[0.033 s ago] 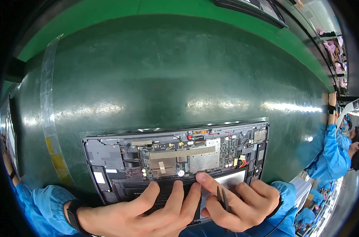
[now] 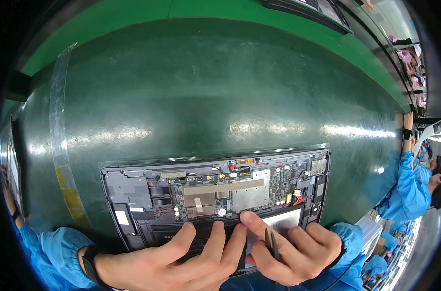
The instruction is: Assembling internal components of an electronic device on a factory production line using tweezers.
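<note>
A dark laptop-like device (image 2: 128,186) lies in front of me with its inside exposed. Across its upper middle runs the circuit board (image 2: 249,198), with metal shields and foam strips. Below that sits a black battery (image 2: 195,238), partly covered by my hands. My left hand (image 2: 181,262) reaches over the battery, fingers stretched and apart, their tips touching near the board's lower edge. Between the fingers of my right hand (image 2: 303,252) are dark tweezers (image 2: 273,245), pointing up. The right index fingertip presses by the board's lower edge, close to the left hand's fingertips.
The device rests on a green work mat (image 2: 191,106). A clear tape strip (image 2: 59,116) with yellow pieces runs down the left side. At the far right edge, a co-worker in a blue sleeve (image 2: 400,184) is at work. Another dark device (image 2: 308,12) stands at the back.
My right hand and the tweezers have shifted very slightly to the left. My left hand and the device look the same.
</note>
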A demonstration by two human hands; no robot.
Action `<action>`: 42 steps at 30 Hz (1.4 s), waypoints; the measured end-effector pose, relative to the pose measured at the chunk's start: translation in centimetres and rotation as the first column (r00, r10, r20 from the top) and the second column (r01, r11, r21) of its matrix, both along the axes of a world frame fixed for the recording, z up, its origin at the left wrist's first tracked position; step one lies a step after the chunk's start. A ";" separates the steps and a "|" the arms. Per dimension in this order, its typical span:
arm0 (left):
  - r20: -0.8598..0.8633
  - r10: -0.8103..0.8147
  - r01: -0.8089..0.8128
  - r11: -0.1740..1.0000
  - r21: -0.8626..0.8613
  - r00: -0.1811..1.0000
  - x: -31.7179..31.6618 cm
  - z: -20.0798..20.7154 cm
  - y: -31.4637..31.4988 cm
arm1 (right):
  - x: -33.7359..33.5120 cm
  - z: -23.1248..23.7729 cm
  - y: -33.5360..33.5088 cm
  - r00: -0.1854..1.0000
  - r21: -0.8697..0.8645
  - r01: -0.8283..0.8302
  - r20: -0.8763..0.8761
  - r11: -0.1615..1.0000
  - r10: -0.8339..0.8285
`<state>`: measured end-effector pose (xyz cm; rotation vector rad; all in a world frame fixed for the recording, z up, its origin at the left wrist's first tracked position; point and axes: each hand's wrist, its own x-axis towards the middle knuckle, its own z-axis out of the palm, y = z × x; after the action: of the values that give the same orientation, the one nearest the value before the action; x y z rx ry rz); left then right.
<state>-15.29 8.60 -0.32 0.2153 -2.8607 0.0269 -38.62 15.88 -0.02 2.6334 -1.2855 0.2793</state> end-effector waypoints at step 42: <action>-0.474 0.573 -0.269 0.780 0.564 0.668 14.4 3.3 13.1 | 15.8 5.9 5.0 0.462 0.508 -0.367 0.826 0.779 -0.321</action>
<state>-0.87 21.72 2.96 0.8379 -2.0302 -0.5284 -22.81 20.89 5.87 3.1367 -1.8687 1.7817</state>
